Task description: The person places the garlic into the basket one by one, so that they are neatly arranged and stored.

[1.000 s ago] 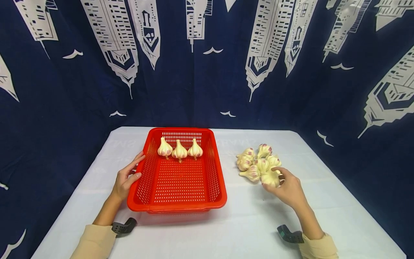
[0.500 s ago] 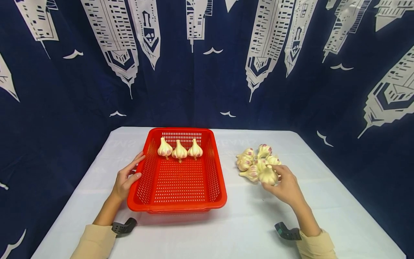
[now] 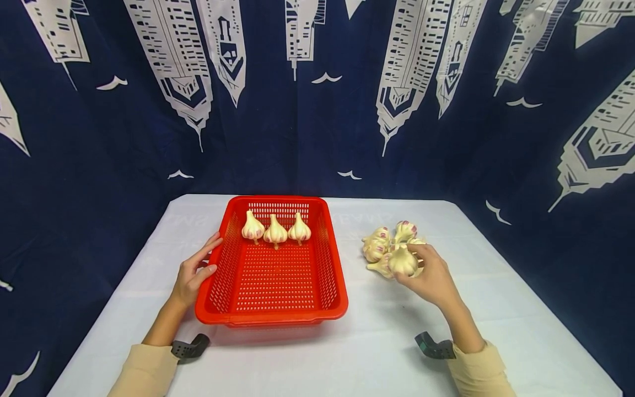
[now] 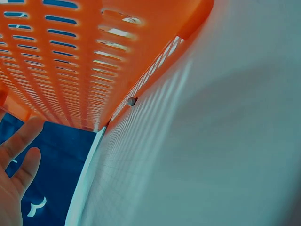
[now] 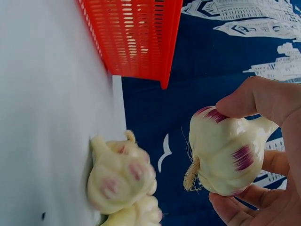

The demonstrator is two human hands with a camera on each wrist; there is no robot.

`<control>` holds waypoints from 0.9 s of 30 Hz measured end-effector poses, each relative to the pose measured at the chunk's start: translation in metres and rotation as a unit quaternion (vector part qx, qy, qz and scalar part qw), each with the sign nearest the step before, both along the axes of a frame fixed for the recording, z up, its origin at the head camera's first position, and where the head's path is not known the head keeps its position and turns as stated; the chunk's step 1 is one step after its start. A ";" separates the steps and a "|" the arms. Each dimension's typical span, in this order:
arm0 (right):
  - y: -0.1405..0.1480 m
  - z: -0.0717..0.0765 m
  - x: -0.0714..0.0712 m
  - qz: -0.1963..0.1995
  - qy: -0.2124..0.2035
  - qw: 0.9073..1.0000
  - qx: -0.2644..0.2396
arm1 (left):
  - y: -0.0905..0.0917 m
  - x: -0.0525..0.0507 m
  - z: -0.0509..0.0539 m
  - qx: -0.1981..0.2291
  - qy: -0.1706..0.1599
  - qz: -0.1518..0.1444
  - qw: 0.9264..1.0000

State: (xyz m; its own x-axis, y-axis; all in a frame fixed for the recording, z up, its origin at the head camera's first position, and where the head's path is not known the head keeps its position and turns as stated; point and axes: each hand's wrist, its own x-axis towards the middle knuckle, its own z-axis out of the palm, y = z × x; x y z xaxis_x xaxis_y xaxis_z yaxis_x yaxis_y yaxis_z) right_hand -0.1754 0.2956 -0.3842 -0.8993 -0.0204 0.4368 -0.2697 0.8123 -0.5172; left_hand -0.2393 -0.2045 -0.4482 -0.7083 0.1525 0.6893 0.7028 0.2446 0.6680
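Observation:
My right hand [image 3: 432, 278] pinches a garlic bulb [image 3: 403, 261] between thumb and fingers, held in front of a pile of several other bulbs [image 3: 375, 249]. In the right wrist view the held bulb [image 5: 227, 151] shows purple streaks and a tuft of roots, with the thumb on one side and fingers on the other. A red perforated basket [image 3: 278, 318] holds three bulbs [image 3: 275, 231] in a row near its far end. My left hand [image 3: 190, 275] rests against the basket's left side, fingers and thumb fairly straight at the rim.
A white cloth [image 3: 367, 353] covers the table. Behind and beside it hangs a dark blue curtain [image 3: 297, 149] with white building prints. A black band [image 3: 190, 348] is by the left wrist, another [image 3: 435, 347] by the right.
My right hand has lifted a bulb at the near side of the pile and moved it slightly left and away from me. The left hand and basket have not moved.

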 end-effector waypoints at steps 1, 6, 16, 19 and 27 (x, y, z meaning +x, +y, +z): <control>-0.001 0.001 -0.001 0.004 0.001 1.000 0.001 | 0.000 0.000 0.000 0.000 0.000 0.000 1.000; -0.008 0.009 -0.006 0.018 -0.005 1.000 0.009 | 0.000 0.000 0.000 0.000 0.000 0.001 1.000; -0.019 0.016 -0.012 0.037 0.019 0.999 0.019 | 0.000 0.000 -0.001 -0.005 0.005 0.004 1.000; -0.022 0.019 -0.014 0.037 0.025 0.999 0.029 | 0.000 -0.001 -0.001 -0.005 0.006 0.005 1.000; -0.033 0.030 -0.022 0.046 0.019 0.998 0.023 | 0.000 -0.002 -0.001 -0.004 0.009 0.006 1.000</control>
